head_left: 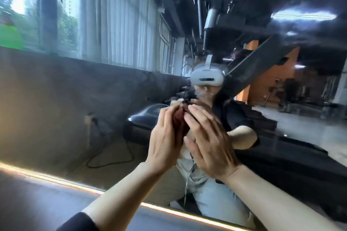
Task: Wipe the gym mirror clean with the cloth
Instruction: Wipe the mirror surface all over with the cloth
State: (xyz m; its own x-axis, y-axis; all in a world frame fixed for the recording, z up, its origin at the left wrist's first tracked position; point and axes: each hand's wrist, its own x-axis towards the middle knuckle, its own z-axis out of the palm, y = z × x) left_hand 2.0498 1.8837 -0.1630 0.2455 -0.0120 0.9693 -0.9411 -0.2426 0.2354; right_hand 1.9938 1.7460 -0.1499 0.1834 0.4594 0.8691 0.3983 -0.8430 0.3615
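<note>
Directly in front of the mirror [75, 99], a dark red cloth [181, 120] is held between both hands, raised close to the glass. The cloth is bunched small and is seen only in the gap between the palms; most of it is hidden. The left hand [165, 140] is curled round the cloth's left side, its fingers [167, 114] bent over the top of it. The right hand [208, 142] is pressed against the cloth's other side with its fingers [199, 118] nearly straight and close together. Whether the cloth touches the mirror cannot be told. Reflected in the mirror just behind the hands, a person in a white headset [206, 77] is seen. Along the mirror's lower edge a bright light strip [56, 179] is seen running aslant. To the upper left of the hands, window blinds [116, 20] are reflected.
</note>
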